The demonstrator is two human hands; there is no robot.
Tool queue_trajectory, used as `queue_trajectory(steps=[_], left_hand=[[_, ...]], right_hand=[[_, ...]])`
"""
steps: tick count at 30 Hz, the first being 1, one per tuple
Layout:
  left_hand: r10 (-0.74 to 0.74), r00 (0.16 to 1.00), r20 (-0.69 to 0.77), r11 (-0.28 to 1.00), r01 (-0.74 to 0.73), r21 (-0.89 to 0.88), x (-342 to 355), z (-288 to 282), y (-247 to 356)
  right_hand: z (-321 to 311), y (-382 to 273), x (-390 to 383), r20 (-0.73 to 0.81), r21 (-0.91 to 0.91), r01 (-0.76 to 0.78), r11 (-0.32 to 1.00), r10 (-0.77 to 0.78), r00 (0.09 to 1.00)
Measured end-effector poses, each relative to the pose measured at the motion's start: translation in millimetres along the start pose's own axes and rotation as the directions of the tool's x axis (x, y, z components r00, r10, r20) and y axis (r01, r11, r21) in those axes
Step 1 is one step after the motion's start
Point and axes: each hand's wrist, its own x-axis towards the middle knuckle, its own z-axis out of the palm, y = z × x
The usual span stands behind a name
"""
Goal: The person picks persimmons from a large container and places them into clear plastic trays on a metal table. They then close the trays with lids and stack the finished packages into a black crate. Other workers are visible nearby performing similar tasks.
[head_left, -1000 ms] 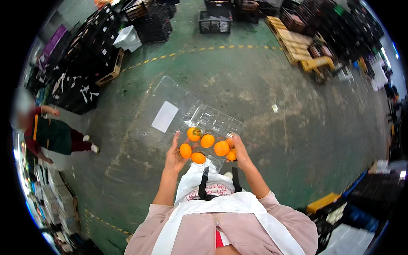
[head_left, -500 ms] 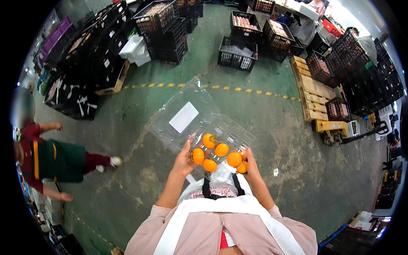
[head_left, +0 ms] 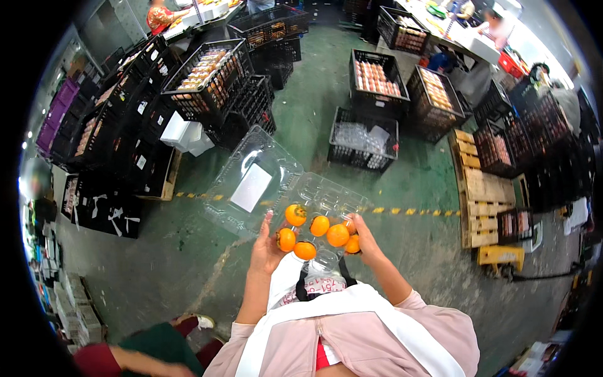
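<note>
In front of my body I carry a clear plastic clamshell box (head_left: pixel 328 188), its lid (head_left: pixel 276 152) folded open toward the far left. A white label (head_left: pixel 251 188) is stuck on the lid. Several round orange fruits, which look like persimmons (head_left: pixel 305 251), sit in the cups of the tray; other cups hold nothing. My left hand (head_left: pixel 266 251) is closed on the tray's left side. On the opposite side my right hand (head_left: pixel 366 244) grips the edge, with its fingers partly hidden under the tray beside the fruits.
Ahead stands a black crate (head_left: pixel 363 157) with clear plastic boxes, and further crates of packed fruit (head_left: pixel 379 78) behind it. Stacked crates (head_left: pixel 207 78) line the left. A wooden pallet (head_left: pixel 487 186) and a yellow pallet jack (head_left: pixel 500 256) are at right. A person (head_left: pixel 154 352) is at lower left.
The crates ahead appear nearer and lower in view, and worktables with people show at the far side. The other person has shifted toward my lower left. Both hands keep hold of the box.
</note>
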Motion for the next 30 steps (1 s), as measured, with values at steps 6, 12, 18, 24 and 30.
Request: queue_trajectory(steps=[6, 12, 18, 24, 30], left_hand=[[-0.014, 1.0, -0.003, 1.0, 0.014, 0.022, 205, 49, 105], [-0.151, 0.985, 0.088, 0.977, 0.135, 0.165, 414, 140, 201], [-0.253, 0.959, 0.128, 0.947, 0.218, 0.236, 636, 237, 252], [-0.198, 0.97, 0.141, 0.949, 0.153, 0.276, 818, 309, 303], [-0.193, 0.966, 0.173, 0.971, 0.163, 0.176, 996, 397, 362]], right_hand=[[24, -117, 207, 0.041, 0.041, 0.006, 0.999, -0.007, 0.999], [36, -232, 350, -0.135, 0.182, 0.033, 0.983, -0.009, 0.991], [23, -364, 514, -0.242, 0.283, 0.205, 0.937, -0.137, 0.96], [-11, -500, 698, -0.126, 0.213, 0.189, 0.959, -0.165, 0.978], [-18, -631, 847, -0.155, 0.169, 0.208, 0.963, -0.183, 0.971]])
